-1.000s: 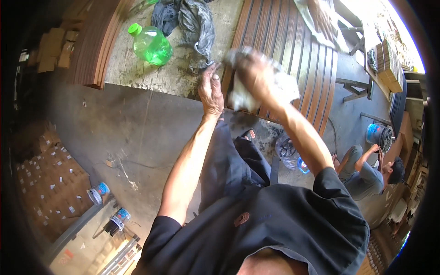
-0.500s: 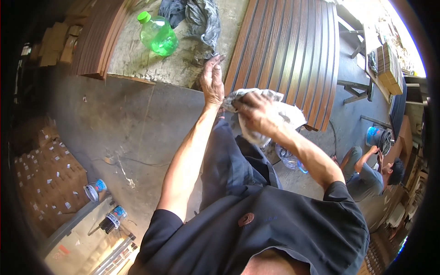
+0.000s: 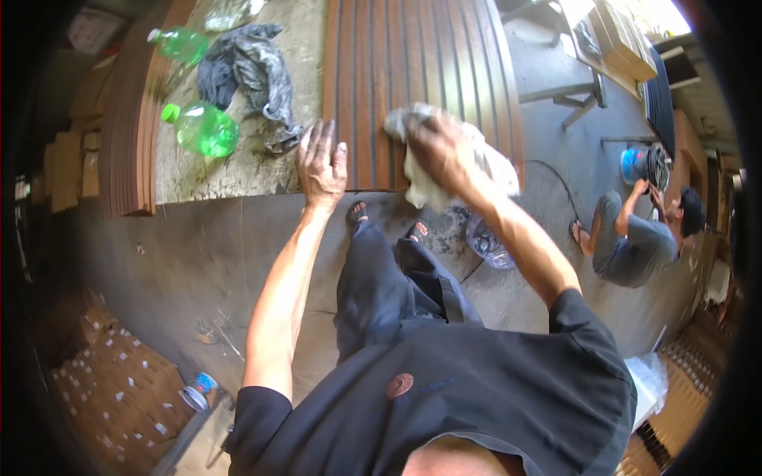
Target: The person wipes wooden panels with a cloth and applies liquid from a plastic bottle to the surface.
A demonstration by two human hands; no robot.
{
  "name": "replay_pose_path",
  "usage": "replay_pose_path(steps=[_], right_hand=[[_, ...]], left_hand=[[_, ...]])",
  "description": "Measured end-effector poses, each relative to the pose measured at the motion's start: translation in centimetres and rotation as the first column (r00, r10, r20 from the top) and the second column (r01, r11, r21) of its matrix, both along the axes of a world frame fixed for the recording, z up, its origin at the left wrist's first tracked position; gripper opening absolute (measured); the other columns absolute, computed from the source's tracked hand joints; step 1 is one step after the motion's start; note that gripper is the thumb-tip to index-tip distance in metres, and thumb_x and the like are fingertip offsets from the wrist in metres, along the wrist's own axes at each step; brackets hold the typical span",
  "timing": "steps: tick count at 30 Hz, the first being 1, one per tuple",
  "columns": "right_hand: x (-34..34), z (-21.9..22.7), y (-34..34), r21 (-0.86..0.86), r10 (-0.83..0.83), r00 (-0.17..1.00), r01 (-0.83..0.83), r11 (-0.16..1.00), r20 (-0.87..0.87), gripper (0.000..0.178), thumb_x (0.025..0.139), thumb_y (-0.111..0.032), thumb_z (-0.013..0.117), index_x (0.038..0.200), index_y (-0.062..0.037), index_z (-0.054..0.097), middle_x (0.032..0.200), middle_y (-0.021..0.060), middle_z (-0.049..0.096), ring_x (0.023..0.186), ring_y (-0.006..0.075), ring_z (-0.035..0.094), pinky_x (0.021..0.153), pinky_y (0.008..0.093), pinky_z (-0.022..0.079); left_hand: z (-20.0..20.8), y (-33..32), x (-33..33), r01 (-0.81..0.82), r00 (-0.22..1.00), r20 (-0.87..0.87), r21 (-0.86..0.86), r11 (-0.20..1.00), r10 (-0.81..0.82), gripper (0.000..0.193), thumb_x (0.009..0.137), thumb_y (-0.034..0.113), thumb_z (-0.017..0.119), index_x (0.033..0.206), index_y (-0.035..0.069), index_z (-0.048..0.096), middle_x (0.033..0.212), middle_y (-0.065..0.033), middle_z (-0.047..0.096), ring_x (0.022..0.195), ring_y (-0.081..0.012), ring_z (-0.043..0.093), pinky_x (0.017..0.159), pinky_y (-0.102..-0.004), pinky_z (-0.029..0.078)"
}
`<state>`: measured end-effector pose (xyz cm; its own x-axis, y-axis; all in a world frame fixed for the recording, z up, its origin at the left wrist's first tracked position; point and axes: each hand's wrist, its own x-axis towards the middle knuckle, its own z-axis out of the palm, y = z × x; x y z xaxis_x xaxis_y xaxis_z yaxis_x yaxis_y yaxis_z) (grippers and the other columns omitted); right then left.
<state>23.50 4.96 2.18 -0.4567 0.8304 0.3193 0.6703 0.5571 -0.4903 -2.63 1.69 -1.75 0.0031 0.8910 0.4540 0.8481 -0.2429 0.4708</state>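
Brown grooved panels [image 3: 373, 79] lie on the worktable in front of me. My right hand [image 3: 438, 147] is closed on a white-and-grey rag [image 3: 476, 163], pressed against the panels near their front edge; motion blurs its fingers. My left hand [image 3: 321, 163] rests at the panels' left front corner, fingers stretched out, holding nothing. Left of it, a crumpled dark grey cloth [image 3: 254, 75] lies on the stained table top [image 3: 262, 176]. A bottle of green liquid with a green cap [image 3: 206, 131] lies beside the cloth, and a second green bottle [image 3: 182, 45] is farther back.
Stacked brown boards [image 3: 131, 127] line the table's left side. A clear plastic container [image 3: 488, 242] sits on the floor below the panels. At right, a person [image 3: 643, 238] squats by a blue bucket [image 3: 633, 165]. Stacked cartons [image 3: 119, 389] stand at lower left.
My view has shifted, bringing the second bottle into sight. The right hand has moved the rag forward over the panels. My left hand's fingers have spread at the panel corner.
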Motion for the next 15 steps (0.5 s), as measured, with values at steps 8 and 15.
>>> replay_pose_path(steps=[8,15], right_hand=[[0.5,1.4,-7.5,-0.079,-0.079,0.997,0.079,0.994,0.006,0.034,0.086,-0.009,0.063,0.119,-0.0115,0.066,0.121,0.0208,0.058,0.115,0.0428,0.057,0.094,0.0587,0.046],[7.6,1.5,8.4,0.124,-0.494,0.869,0.49,0.863,0.0,0.025,0.087,-0.006,0.06,0.11,-0.0074,0.068,0.119,0.019,0.062,0.115,0.0381,0.055,0.099,0.0506,0.043]], left_hand=[[-0.3,-1.4,-2.7,0.008,0.997,-0.077,-0.014,1.0,-0.009,0.047,0.102,0.029,0.053,0.137,-0.002,0.058,0.14,-0.0229,0.058,0.134,-0.0412,0.048,0.115,-0.0477,0.034],[-0.5,-0.1,0.0,0.043,0.997,-0.064,-0.031,0.999,-0.045,0.047,0.102,0.03,0.051,0.135,-0.002,0.06,0.137,-0.0261,0.059,0.13,-0.0444,0.05,0.114,-0.0504,0.034]])
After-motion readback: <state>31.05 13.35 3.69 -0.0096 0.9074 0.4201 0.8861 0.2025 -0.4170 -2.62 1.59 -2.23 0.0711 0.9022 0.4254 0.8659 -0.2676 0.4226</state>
